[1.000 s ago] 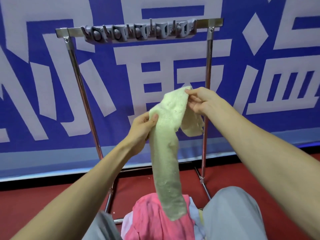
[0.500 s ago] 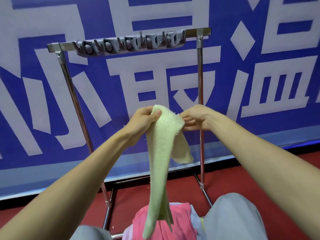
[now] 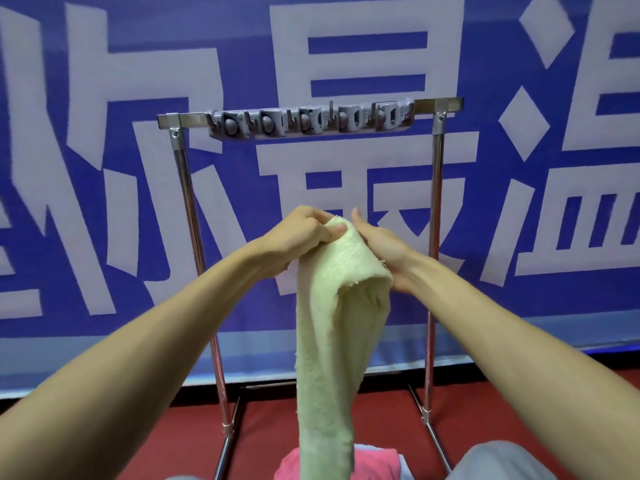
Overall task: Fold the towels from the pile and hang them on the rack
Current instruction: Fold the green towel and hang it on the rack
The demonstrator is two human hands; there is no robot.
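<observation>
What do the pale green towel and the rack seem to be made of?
The pale green towel looks like terry cloth, probably cotton: matte, nubby pile, frayed threads at its edge. The rack looks like polished metal, perhaps steel: bright reflections along its tubes.

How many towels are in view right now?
2. A pale green towel hangs from the left hand and right hand, before the rack. A pink towel lies at the bottom edge, partly behind it. More may be hidden beneath.

Red floor [image 3: 270,420]; metal rack [image 3: 185,188] standing on it.
</observation>
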